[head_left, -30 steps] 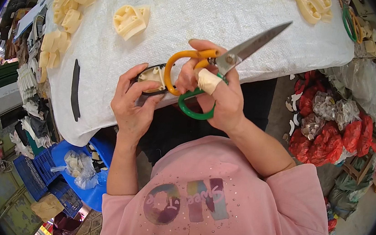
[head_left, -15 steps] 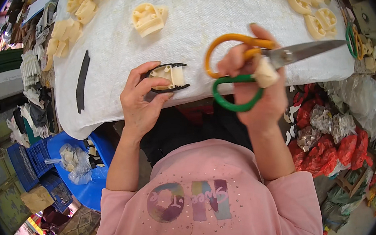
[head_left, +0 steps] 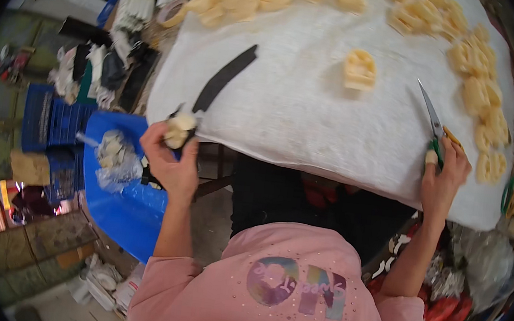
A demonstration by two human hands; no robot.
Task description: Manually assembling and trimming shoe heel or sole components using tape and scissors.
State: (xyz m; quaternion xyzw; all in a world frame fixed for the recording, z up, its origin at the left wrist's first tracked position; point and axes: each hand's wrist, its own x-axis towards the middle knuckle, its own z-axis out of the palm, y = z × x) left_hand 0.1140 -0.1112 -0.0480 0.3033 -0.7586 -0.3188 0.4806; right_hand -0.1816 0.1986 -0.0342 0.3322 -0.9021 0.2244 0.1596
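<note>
Fingers of left hand [head_left: 170, 154] closed around cream moulded piece [head_left: 179, 130] with black trim, held past the tabletop's left edge. Right hand [head_left: 445, 174] clasps scissors [head_left: 434, 126], steel blades, orange and green handles, resting on tabletop [head_left: 294, 108] covered in white woven cloth. Nearby: loose cream piece [head_left: 360, 69], black strip [head_left: 225, 77], blue bin [head_left: 121, 202] below.

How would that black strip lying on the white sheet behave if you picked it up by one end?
The black strip looks thin and flat and lies flush on the white sheet, so it would probably droop rather than stay stiff. It seems light for its length. Being flat, it is unlikely to roll.
</note>
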